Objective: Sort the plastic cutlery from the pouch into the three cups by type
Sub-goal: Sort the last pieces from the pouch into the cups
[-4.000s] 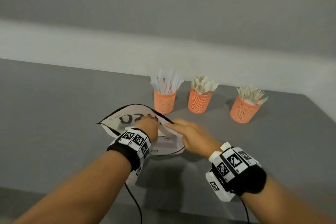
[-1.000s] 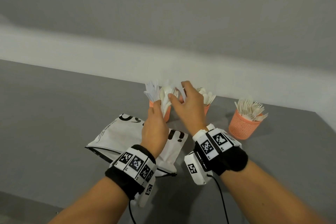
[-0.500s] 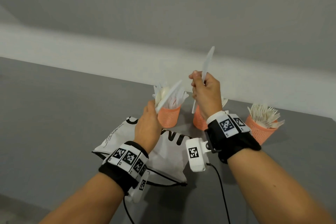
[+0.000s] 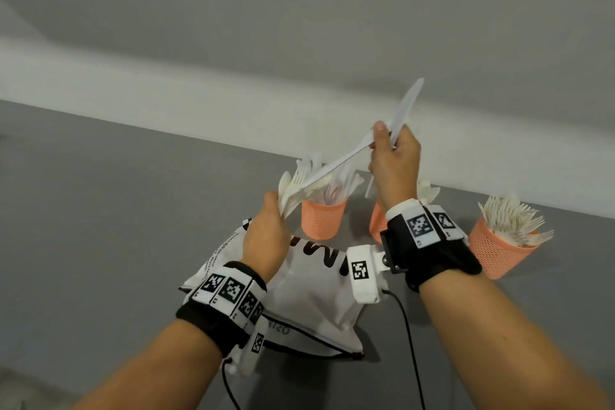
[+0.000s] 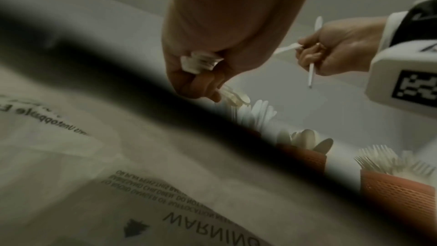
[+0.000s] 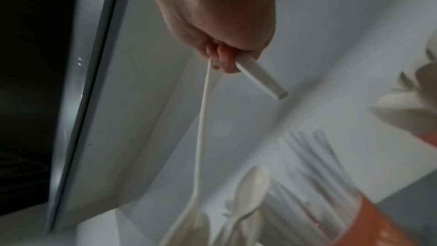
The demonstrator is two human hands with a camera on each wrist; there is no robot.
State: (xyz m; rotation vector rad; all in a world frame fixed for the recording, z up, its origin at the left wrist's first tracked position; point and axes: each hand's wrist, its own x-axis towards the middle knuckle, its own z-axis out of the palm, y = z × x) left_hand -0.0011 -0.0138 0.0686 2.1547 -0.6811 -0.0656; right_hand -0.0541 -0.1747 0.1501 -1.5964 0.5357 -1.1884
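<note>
My left hand (image 4: pixel 276 206) grips a bundle of white plastic cutlery (image 4: pixel 294 191) above the pouch, just left of the knife cup (image 4: pixel 323 220). My right hand (image 4: pixel 382 143) is raised higher and holds a white knife (image 4: pixel 407 103) with its blade pointing up. It also pinches the handle end of a long spoon (image 4: pixel 332 165) that reaches back into the left bundle. The right wrist view shows that spoon's handle (image 6: pixel 203 128) and the knife handle (image 6: pixel 260 79) under the curled fingers (image 6: pixel 224 61). The spoon cup (image 4: pixel 376 225) is mostly hidden behind my right wrist. The fork cup (image 4: pixel 499 251) stands at the right.
The white printed pouch (image 4: pixel 312 286) lies flat on the grey table (image 4: pixel 100 226) below my hands, its zip edge toward me. A white wall ledge (image 4: pixel 199 103) runs behind the three orange mesh cups. Cables hang from both wrist cameras.
Both hands have risen from the cups. My right hand tilted the knife to the right and took hold of the end of a spoon from the left hand's bundle.
</note>
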